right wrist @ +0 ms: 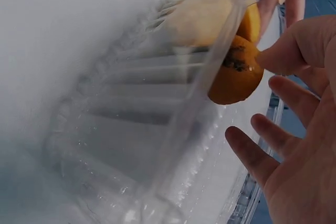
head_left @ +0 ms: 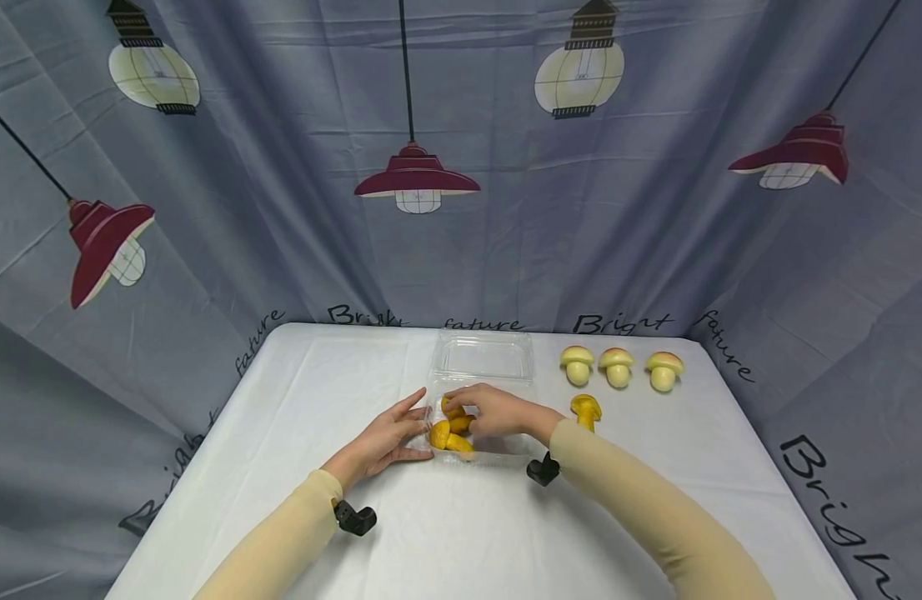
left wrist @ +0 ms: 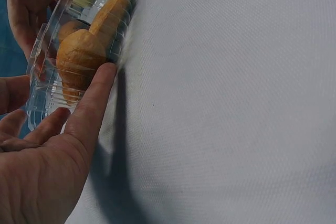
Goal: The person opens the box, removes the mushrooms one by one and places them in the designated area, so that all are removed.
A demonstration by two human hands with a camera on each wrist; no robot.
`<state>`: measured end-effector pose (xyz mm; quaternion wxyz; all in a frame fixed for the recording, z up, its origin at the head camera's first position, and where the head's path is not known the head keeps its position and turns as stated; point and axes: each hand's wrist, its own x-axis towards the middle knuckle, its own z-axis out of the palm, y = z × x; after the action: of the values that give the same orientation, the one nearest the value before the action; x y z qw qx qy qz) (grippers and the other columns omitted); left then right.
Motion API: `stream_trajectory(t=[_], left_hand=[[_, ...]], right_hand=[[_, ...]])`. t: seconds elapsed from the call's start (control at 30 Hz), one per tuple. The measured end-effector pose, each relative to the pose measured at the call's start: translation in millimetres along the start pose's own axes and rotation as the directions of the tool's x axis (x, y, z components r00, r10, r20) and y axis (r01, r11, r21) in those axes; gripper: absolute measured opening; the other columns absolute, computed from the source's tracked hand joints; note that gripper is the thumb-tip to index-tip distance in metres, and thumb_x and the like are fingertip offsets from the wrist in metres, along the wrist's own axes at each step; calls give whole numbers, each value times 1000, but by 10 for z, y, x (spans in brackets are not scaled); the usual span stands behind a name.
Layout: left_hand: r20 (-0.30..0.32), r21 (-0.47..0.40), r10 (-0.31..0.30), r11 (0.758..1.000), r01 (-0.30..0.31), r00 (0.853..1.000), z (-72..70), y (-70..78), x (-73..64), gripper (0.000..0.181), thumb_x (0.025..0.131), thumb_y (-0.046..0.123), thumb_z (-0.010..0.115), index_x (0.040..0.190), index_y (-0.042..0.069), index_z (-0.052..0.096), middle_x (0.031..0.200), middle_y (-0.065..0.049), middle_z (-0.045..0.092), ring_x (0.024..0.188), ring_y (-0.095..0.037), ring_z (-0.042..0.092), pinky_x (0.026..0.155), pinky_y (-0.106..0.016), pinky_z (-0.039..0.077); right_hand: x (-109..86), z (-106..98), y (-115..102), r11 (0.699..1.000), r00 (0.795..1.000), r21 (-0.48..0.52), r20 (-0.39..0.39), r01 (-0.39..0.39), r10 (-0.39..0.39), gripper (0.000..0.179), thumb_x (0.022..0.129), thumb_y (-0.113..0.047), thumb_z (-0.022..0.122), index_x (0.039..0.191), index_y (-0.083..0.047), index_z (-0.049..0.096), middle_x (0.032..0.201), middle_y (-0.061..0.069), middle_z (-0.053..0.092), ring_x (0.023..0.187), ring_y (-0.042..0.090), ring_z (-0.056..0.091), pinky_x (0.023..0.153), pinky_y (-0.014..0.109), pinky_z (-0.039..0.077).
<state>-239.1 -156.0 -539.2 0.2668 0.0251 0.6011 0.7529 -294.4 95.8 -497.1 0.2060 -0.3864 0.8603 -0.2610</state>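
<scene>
A clear plastic clamshell box (head_left: 498,457) lies with its lid (head_left: 485,357) folded back. Inside its left end are yellow mushrooms; one, with its cap (left wrist: 80,56) beside the near-left corner, shows through the wall. My left hand (head_left: 386,437) has its fingers extended against the box's left end, the index finger along the near lower edge. Over the box, my right hand (head_left: 498,411) reaches in and pinches another yellow mushroom (right wrist: 239,74); the thumb is on its dark-spotted cap, and the lower fingers spread away. Part of that grip is hidden.
Several mushrooms stand right of the box: one yellow mushroom (head_left: 585,408) beside my right forearm, and three pale mushrooms (head_left: 617,367) in a row at the back. A white cloth covers the table (head_left: 446,533). A grey printed curtain (head_left: 491,250) hangs behind it.
</scene>
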Motion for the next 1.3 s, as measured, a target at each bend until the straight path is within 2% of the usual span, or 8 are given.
stream_trajectory(t=[0.13, 0.3, 0.5, 0.63, 0.77, 1.0, 1.13, 1.3], left_hand=[[0, 8, 1, 1000, -1, 1000, 1, 0, 5, 71, 107, 3, 47, 166, 24, 15, 168, -22, 12, 150, -48, 17, 95, -55, 56], [-3, 5, 3, 1000, -3, 1000, 1, -4, 9, 71, 106, 3, 48, 166, 25, 16, 168, -22, 13, 150, -48, 17, 95, -55, 56], [-6, -3, 6, 1000, -6, 1000, 2, -10, 13, 72, 106, 1, 48, 166, 26, 18, 168, -22, 12, 150, -48, 17, 95, -55, 56], [-3, -9, 5, 1000, -5, 1000, -4, -13, 18, 71, 106, 1, 47, 166, 26, 18, 168, -23, 12, 150, -48, 19, 95, -55, 56], [-6, -13, 0, 1000, 0, 1000, -5, -8, 19, 72, 106, 1, 48, 166, 26, 17, 167, -23, 13, 150, -46, 21, 95, -54, 56], [-14, -16, 0, 1000, -1, 1000, -5, -10, 17, 72, 105, 1, 48, 166, 26, 17, 167, -24, 13, 149, -46, 23, 95, -54, 56], [-15, -13, 3, 1000, -4, 1000, 0, -9, 14, 72, 105, 0, 48, 166, 25, 18, 167, -24, 13, 149, -46, 23, 94, -55, 56], [-19, -4, 5, 1000, -6, 1000, 9, -1, 5, 72, 105, 1, 48, 166, 26, 18, 167, -24, 12, 149, -48, 21, 94, -55, 57]], right_hand=[[17, 13, -15, 997, 999, -67, 9, -32, 33, 64, 87, 2, 59, 148, -17, 57, 162, -1, 40, 146, 25, 35, 119, 50, 34], [19, 28, -17, 992, 998, -106, 23, -63, 66, 65, 87, 5, 58, 147, -22, 58, 158, -7, 45, 147, 24, 33, 118, 49, 36], [-4, 49, 1, 978, 999, -206, 16, -30, 34, 63, 89, 7, 57, 146, -21, 60, 148, -7, 55, 141, 24, 42, 116, 45, 40], [-18, 48, 13, 954, 1000, -300, 12, -23, 28, 61, 89, 4, 59, 145, -21, 60, 150, -4, 53, 137, 24, 45, 114, 43, 42], [-44, 31, 23, 926, 1000, -377, 0, -18, 19, 50, 92, -9, 65, 141, -20, 64, 147, -1, 55, 133, 25, 48, 110, 42, 46], [-103, 12, 43, 911, 999, -411, -45, -25, 8, 37, 90, -33, 77, 124, -21, 73, 128, -1, 62, 116, 19, 50, 95, 36, 50], [-131, 3, 48, 895, 995, -438, -81, -83, 53, 34, 85, -45, 80, 110, -23, 74, 116, -5, 62, 106, 15, 49, 84, 32, 48], [-166, 1, 61, 895, 984, -413, -117, -169, 133, 41, 79, -57, 83, 97, -23, 70, 98, -10, 59, 92, 12, 50, 76, 29, 48]])
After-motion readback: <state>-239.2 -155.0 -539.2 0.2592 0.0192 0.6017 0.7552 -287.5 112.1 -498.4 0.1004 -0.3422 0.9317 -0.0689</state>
